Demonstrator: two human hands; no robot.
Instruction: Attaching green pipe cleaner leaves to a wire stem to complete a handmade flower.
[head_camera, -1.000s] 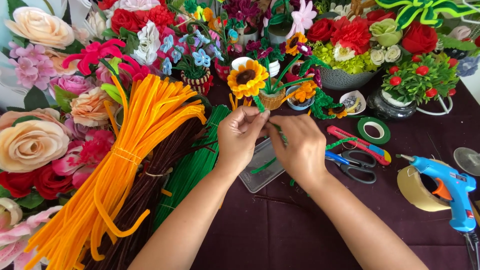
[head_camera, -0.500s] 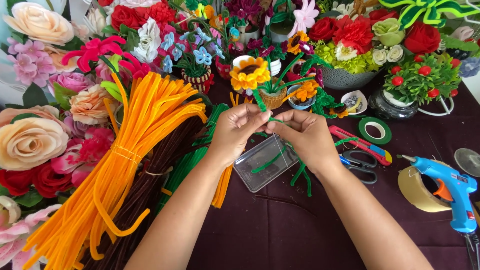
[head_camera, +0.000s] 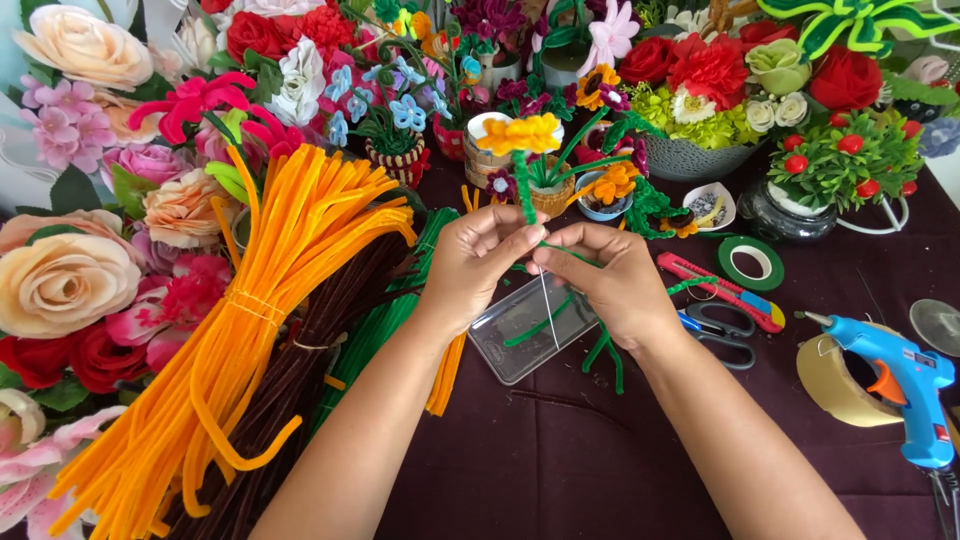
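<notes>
left hand (head_camera: 478, 262) and right hand (head_camera: 612, 280) meet over the middle of the tabletop (head_camera: 560, 460), which is covered in dark maroon cloth. between them a pipe-cleaner flower (head_camera: 520, 135): fuzzy yellow-orange bloom on top, ruffled and tilted a little, on a green fuzzy stem (head_camera: 526, 195) that rises straight from the hands. left fingers (head_camera: 512, 240) are pinched closed around the base of the stem. right fingers (head_camera: 560, 250) are curled closed too, gripping a thin green strand that runs across from the stem; loose green ends hang below the right hand. the flower is held above the tabletop, not resting on anything.

under the hands, a clear plastic box (head_camera: 525, 325) lies flat with a green piece showing through it. left of the hands, a thick bundle of orange pipe cleaners (head_camera: 250, 300), tied near its middle, lies over brown ones (head_camera: 300, 380) and green ones (head_camera: 380, 320). right of the hands: a red utility knife (head_camera: 720, 290), scissors (head_camera: 725, 335) just beside it, a roll of green tape (head_camera: 752, 262), a blue glue gun (head_camera: 900, 380) against a roll of tan tape (head_camera: 835, 385). finished fabric and pipe-cleaner flowers crowd the far edge and the left side.
</notes>
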